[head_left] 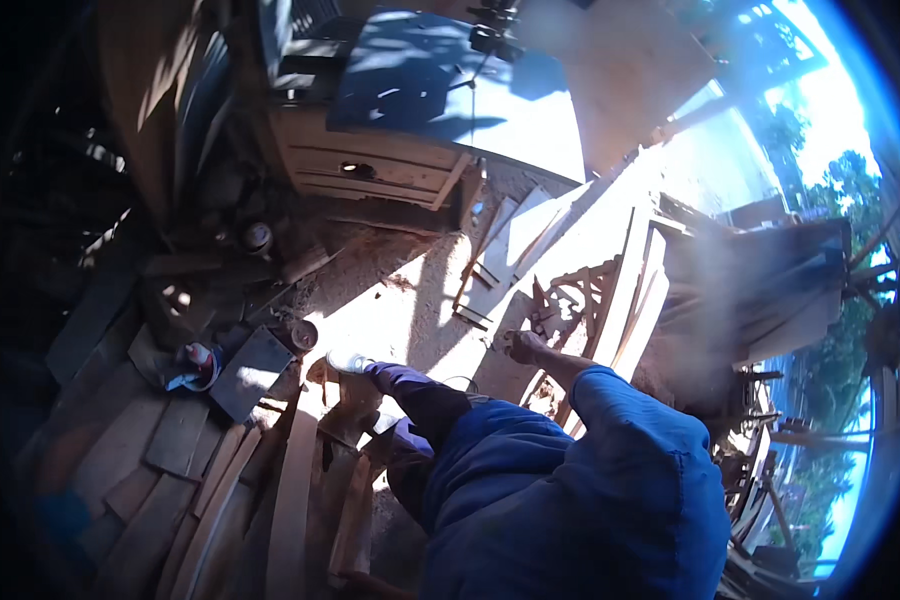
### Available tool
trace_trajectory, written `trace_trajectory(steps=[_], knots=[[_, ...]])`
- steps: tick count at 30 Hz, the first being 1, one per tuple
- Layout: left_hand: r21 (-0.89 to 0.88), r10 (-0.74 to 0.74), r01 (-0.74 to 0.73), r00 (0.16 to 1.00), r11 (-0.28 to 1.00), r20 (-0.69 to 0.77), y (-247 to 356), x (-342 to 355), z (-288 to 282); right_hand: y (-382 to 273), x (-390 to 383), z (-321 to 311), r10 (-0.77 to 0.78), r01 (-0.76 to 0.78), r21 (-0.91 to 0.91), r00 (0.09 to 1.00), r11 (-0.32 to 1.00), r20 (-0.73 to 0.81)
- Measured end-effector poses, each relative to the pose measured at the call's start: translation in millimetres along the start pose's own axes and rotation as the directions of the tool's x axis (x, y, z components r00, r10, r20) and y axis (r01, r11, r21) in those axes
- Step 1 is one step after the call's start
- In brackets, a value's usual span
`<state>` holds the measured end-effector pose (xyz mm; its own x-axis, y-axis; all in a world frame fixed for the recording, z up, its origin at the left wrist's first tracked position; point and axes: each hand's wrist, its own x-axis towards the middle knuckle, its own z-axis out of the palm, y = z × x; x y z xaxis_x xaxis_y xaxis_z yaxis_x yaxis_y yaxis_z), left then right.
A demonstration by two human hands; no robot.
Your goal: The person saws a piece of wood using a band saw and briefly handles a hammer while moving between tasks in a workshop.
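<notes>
My right hand (521,346) is stretched out at mid-picture, bare forearm below a blue sleeve. Its fingers are curled, and whatever they may hold is too small and dark to make out. Beneath it are scraps of wood (545,312) on the sunlit ground. At the lower edge my left hand (362,583) shows only in part, closed at the near end of a short wooden board (353,522). That board stands slanted beside my leg. Shadow hides most of the left fingers.
Long planks (288,500) lie at lower left, near a small tub (202,367) with a white and red bottle. Ahead stands a wooden cabinet (370,165) with a dark, shiny top. Pale boards (630,300) lean at right, and flat pieces (505,250) lie on the ground.
</notes>
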<state>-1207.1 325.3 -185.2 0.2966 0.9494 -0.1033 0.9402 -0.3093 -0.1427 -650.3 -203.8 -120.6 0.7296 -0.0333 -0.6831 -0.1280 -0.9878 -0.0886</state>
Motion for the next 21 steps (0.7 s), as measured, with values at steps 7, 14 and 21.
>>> trace_trajectory(steps=[7,14,21], knots=[[-0.437,0.675,-0.519,0.503,0.735,0.54,218.0,33.8,-45.5,139.5,-185.7,116.6,0.168,-0.212,0.136,0.947,0.968,0.275],[-0.517,0.735,-0.693,0.026,0.502,0.678,389.2,-34.0,-111.6,235.6,-261.1,196.7,0.605,-0.652,0.556,0.737,0.516,0.303],[-0.372,0.581,-0.884,-0.151,0.282,0.8,492.6,-136.1,-175.5,331.0,-291.3,272.2,0.782,-0.632,0.773,0.511,0.06,0.357]])
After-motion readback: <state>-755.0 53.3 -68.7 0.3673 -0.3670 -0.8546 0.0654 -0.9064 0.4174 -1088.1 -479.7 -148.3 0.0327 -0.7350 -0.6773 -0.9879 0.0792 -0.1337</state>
